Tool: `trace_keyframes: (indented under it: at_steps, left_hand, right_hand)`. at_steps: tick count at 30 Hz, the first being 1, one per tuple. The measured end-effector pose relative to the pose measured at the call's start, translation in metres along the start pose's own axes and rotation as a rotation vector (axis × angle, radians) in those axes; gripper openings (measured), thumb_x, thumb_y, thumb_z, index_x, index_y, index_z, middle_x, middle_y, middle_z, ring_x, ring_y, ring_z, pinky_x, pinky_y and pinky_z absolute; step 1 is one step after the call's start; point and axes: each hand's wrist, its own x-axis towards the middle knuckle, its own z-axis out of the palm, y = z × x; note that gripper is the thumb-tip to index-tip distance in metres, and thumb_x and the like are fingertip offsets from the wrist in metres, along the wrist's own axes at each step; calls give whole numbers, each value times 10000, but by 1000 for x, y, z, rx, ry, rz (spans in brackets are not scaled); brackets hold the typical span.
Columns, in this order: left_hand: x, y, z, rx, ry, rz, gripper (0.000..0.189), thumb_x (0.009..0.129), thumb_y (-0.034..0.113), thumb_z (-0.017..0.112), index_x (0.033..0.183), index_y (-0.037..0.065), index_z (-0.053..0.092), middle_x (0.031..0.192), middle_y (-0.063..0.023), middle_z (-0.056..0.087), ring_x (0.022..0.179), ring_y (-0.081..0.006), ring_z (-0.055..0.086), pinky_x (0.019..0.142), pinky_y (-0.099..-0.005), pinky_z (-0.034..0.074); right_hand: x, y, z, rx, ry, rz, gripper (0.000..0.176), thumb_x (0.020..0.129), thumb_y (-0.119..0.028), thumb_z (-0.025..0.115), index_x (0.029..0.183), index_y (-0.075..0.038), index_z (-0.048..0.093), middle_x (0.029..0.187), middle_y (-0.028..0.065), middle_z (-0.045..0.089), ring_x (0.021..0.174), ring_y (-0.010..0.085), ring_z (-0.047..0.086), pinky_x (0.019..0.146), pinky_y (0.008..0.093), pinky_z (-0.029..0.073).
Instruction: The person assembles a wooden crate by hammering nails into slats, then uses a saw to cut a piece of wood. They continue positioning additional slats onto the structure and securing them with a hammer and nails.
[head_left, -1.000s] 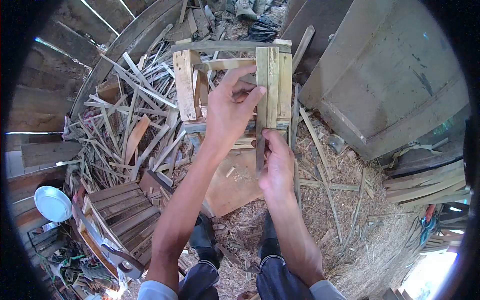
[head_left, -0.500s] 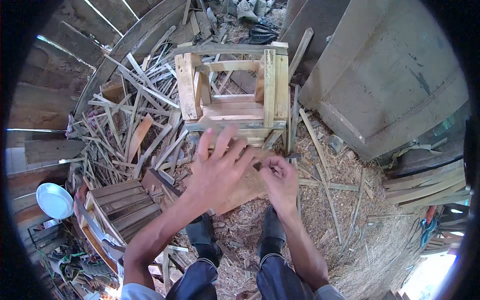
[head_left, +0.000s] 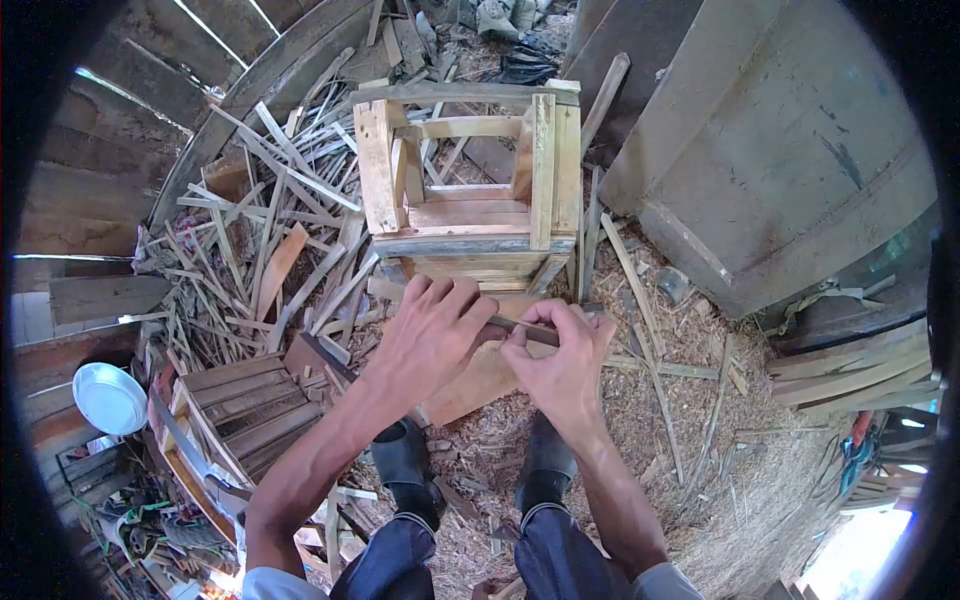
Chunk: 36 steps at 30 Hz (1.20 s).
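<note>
In front of my knees, my left hand (head_left: 425, 335) and my right hand (head_left: 565, 355) are both closed on a narrow dark strip (head_left: 538, 334). Its kind is not clear, and the fingers cover both of its ends. My left fingers curl over one end, while my right thumb and fingers pinch the other. Beneath the hands lies a flat light-brown board (head_left: 475, 388), partly covered by them. Just beyond stands a wooden frame (head_left: 470, 245) with pale posts and an open middle.
Thin wood offcuts (head_left: 290, 215) are heaped at the left. A slatted wooden piece (head_left: 245, 405) and a white basin (head_left: 108, 398) are nearer on that side. A large grey panel (head_left: 770, 160) leans at the right. Wood shavings (head_left: 640, 430) cover the ground around my boots (head_left: 405, 465).
My left hand has lowered, its raised, blurred fingers now curled onto the dark strip. My right hand has shifted slightly, and more of the strip shows between the hands.
</note>
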Motion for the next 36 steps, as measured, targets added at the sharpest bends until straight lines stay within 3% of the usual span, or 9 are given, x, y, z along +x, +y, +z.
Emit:
trace_keyframes:
  at_steps: [8,13,15,18,21,25,28,32,36]
  left_hand:
    - [12,-3,-11,37,-47,9,280,730,215,744,947,85,627,870,-52,560,880,-259,572,792,-400,397]
    - [22,-11,-30,15,21,131,322,710,242,750,971,109,617,910,-49,521,952,-238,524,889,-427,371]
    - [20,-12,-32,18,7,121,417,679,242,775,1062,147,640,1023,-46,534,1044,-239,488,942,-444,338]
    - [18,-2,-36,238,351,27,541,694,228,805,1201,173,625,1259,-94,488,1140,-288,446,956,-454,302]
    - [13,-2,-19,108,571,-155,522,727,148,803,1205,141,595,1243,-134,500,1153,-305,447,991,-460,297]
    - [18,-1,-14,20,376,-339,403,802,155,743,1167,98,582,1137,-82,578,1103,-280,498,960,-427,293]
    - [22,-4,-6,36,356,-308,406,803,162,738,1171,96,581,1136,-70,608,1161,-258,516,994,-422,281]
    - [26,-8,2,25,328,-278,448,787,157,736,1200,91,575,1163,-78,614,1222,-244,506,1054,-460,251]
    - [28,-10,6,-6,334,-245,434,800,148,718,1205,77,582,1141,-69,627,1197,-240,525,1056,-490,245]
  right_hand:
    - [1,3,-4,-11,-31,-26,319,697,-89,743,973,-104,582,912,32,637,932,233,575,889,415,315]
    - [9,-2,-24,196,-138,87,301,729,-63,727,1012,-59,625,944,90,660,921,284,616,864,392,431]
    - [9,-3,-25,275,-126,131,294,748,-56,724,1028,-43,632,947,106,665,902,281,634,840,378,465]
    - [9,-5,-24,385,-81,209,293,786,-63,727,1062,-19,638,947,128,673,868,251,657,802,348,509]
    - [9,-8,-16,500,-29,287,304,816,-85,737,1090,-2,634,935,124,680,849,194,656,780,312,514]
    - [14,-6,11,809,-52,311,305,852,-69,727,1115,33,608,945,86,676,853,123,630,756,255,505]
    - [16,-5,40,1102,23,390,310,871,-33,703,1143,45,578,972,70,657,868,97,606,755,230,497]
    - [17,-6,58,1133,53,452,323,874,-23,698,1159,42,561,986,73,643,900,91,590,779,230,494]
    - [15,1,69,1067,186,324,325,865,-9,703,1154,39,562,976,62,635,930,91,578,803,229,487]
